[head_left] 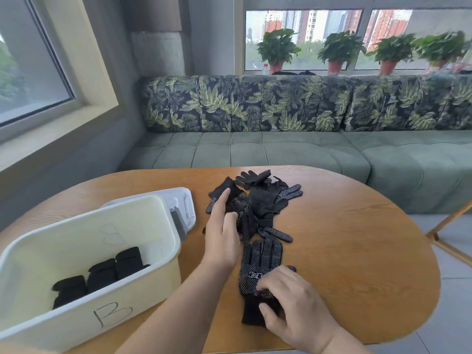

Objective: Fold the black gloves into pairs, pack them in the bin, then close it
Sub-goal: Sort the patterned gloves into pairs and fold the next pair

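A heap of black dotted gloves (265,200) lies in the middle of the wooden table (357,238). One glove (260,267) is spread flat nearer to me, fingers pointing away. My right hand (293,302) presses on its cuff, thumb and fingers around the cuff's edge. My left hand (224,233) reaches into the near side of the heap, its fingers closing on a dotted glove there. The white bin (84,251) marked "B" stands open at the left and holds three folded black bundles (102,277).
The bin's white lid (178,200) lies flat behind the bin. A green sofa (281,149) runs along the table's far side, with potted plants (278,49) on the windowsill above. A wooden leg of some furniture (447,238) stands at the right.
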